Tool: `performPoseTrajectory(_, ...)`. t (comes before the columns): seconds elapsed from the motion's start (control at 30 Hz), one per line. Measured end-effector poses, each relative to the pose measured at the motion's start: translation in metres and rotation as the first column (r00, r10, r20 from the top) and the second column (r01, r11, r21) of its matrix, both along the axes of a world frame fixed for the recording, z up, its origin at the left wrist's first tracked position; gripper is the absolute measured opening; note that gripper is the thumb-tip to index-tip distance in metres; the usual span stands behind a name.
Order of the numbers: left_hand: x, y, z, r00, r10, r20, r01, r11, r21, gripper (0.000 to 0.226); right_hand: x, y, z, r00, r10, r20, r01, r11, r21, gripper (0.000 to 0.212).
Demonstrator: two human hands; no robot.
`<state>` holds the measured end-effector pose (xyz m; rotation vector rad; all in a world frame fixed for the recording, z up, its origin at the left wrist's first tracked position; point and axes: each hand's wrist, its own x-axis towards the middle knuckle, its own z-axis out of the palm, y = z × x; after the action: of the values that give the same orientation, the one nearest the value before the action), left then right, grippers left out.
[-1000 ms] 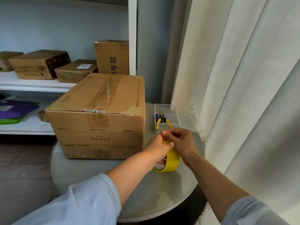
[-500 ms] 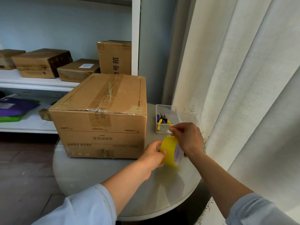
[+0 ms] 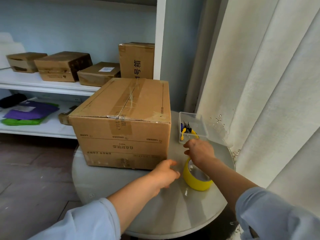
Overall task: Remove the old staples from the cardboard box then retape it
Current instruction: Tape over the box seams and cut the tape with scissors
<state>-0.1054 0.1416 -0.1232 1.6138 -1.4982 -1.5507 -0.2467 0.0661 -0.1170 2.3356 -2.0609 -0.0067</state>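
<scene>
A large cardboard box (image 3: 121, 129) with worn clear tape along its top seam stands on the round grey table (image 3: 138, 205). To the right of the box, a yellow tape roll (image 3: 196, 181) lies flat on the table. My right hand (image 3: 199, 151) hovers just over the roll's far rim with loosely curled fingers, and I see nothing in it. My left hand (image 3: 166, 173) is blurred, fingers relaxed, a little left of the roll and apart from it. A clear plastic tray (image 3: 199, 125) behind my right hand holds yellow-handled pliers (image 3: 186, 131).
White shelves (image 3: 52, 85) behind the table carry several smaller cardboard boxes, with purple and green bags on the lower shelf. A white curtain (image 3: 268, 101) hangs close along the table's right side. Brown floor lies to the left.
Both hands held the tape roll upright earlier. Now it lies flat on the table, my left hand has drawn away to the left, and my right hand has let go above it.
</scene>
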Motion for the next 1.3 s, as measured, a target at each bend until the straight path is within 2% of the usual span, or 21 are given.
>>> performPoseTrajectory(0.13, 0.008, 0.001, 0.001, 0.992, -0.085, 0.097, 0.090, 0.995, -0.052, 0.044, 0.001, -0.005, -0.004, 1.000, -0.024, 0.006, 0.024, 0.998, 0.052, 0.039)
performPoseTrajectory(0.2, 0.014, -0.001, 0.008, 0.971, -0.095, 0.217, 0.145, 0.964, -0.223, 0.039, 0.001, -0.007, -0.007, 0.995, -0.067, 0.068, 0.064, 0.996, 0.056, 0.036)
performPoseTrajectory(0.23, 0.015, -0.002, 0.015, 0.948, -0.075, 0.310, 0.188, 0.917, -0.353, 0.036, -0.002, -0.007, -0.008, 0.990, -0.095, 0.105, 0.089, 0.994, 0.058, 0.036)
performPoseTrajectory(0.3, 0.020, 0.001, 0.033, 0.893, 0.040, 0.448, 0.282, 0.726, -0.628, 0.034, -0.003, -0.007, -0.005, 0.979, -0.126, 0.161, 0.119, 0.991, 0.054, 0.038)
performPoseTrajectory(0.37, 0.028, 0.005, 0.055, 0.885, 0.160, 0.438, 0.328, 0.455, -0.828, 0.034, 0.000, -0.007, 0.002, 0.968, -0.122, 0.221, 0.123, 0.992, 0.010, 0.043)
performPoseTrajectory(0.43, 0.039, 0.007, 0.073, 0.893, 0.241, 0.380, 0.326, 0.234, -0.916, 0.037, 0.011, -0.003, 0.016, 0.917, -0.084, 0.391, 0.135, 0.985, -0.106, 0.046)
performPoseTrajectory(0.47, 0.045, 0.006, 0.079, 0.888, 0.287, 0.359, 0.319, 0.179, -0.931, 0.039, 0.019, -0.001, 0.025, 0.865, -0.031, 0.500, 0.146, 0.971, -0.192, 0.047)
performPoseTrajectory(0.5, 0.050, 0.004, 0.083, 0.872, 0.346, 0.346, 0.305, 0.166, -0.938, 0.041, 0.028, 0.003, 0.034, 0.793, 0.036, 0.608, 0.166, 0.947, -0.274, 0.047)
performPoseTrajectory(0.53, 0.056, 0.003, 0.089, 0.844, 0.406, 0.351, 0.300, 0.185, -0.936, 0.043, 0.040, 0.008, 0.047, 0.708, 0.120, 0.696, 0.187, 0.918, -0.349, 0.048)
performPoseTrajectory(0.6, 0.069, 0.000, 0.092, 0.760, 0.487, 0.429, 0.313, 0.304, -0.900, 0.046, 0.062, 0.022, 0.066, 0.581, 0.270, 0.768, 0.176, 0.880, -0.442, 0.046)
performPoseTrajectory(0.63, 0.076, -0.003, 0.090, 0.714, 0.490, 0.499, 0.340, 0.381, -0.860, 0.047, 0.071, 0.029, 0.071, 0.572, 0.320, 0.755, 0.131, 0.873, -0.469, 0.044)
performPoseTrajectory(0.7, 0.089, -0.007, 0.086, 0.622, 0.432, 0.653, 0.419, 0.521, -0.744, 0.049, 0.085, 0.038, 0.065, 0.653, 0.364, 0.665, 0.023, 0.867, -0.497, 0.040)
performPoseTrajectory(0.77, 0.096, -0.007, 0.085, 0.570, 0.377, 0.730, 0.485, 0.563, -0.669, 0.050, 0.091, 0.041, 0.051, 0.698, 0.379, 0.608, -0.010, 0.854, -0.521, 0.038)
performPoseTrajectory(0.87, 0.096, -0.006, 0.099, 0.635, 0.314, 0.706, 0.454, 0.588, -0.670, 0.047, 0.089, 0.040, 0.047, 0.661, 0.381, 0.647, 0.003, 0.860, -0.510, 0.036)
performPoseTrajectory(0.93, 0.106, -0.008, 0.108, 0.613, 0.345, 0.711, 0.389, 0.651, -0.652, 0.049, 0.086, 0.039, 0.050, 0.628, 0.360, 0.689, -0.012, 0.891, -0.455, 0.036)
performPoseTrajectory(1.03, 0.139, -0.009, 0.110, 0.442, 0.358, 0.823, 0.282, 0.815, -0.506, 0.063, 0.082, 0.039, 0.053, 0.593, 0.337, 0.732, -0.005, 0.910, -0.415, 0.036)
performPoseTrajectory(1.07, 0.151, -0.009, 0.107, 0.395, 0.346, 0.851, 0.267, 0.843, -0.467, 0.065, 0.084, 0.039, 0.052, 0.586, 0.340, 0.736, -0.003, 0.908, -0.418, 0.036)
performPoseTrajectory(1.13, 0.164, -0.006, 0.104, 0.349, 0.341, 0.873, 0.287, 0.848, -0.446, 0.066, 0.092, 0.039, 0.050, 0.576, 0.340, 0.743, 0.022, 0.903, -0.429, 0.035)
performPoseTrajectory(1.2, 0.168, -0.006, 0.105, 0.340, 0.366, 0.866, 0.327, 0.818, -0.474, 0.068, 0.099, 0.038, 0.047, 0.557, 0.318, 0.767, 0.073, 0.902, -0.426, 0.036)
performPoseTrajectory(1.3, 0.176, -0.010, 0.108, 0.390, 0.438, 0.810, 0.315, 0.764, -0.564, 0.080, 0.098, 0.040, 0.047, 0.542, 0.309, 0.781, 0.073, 0.909, -0.410, 0.036)
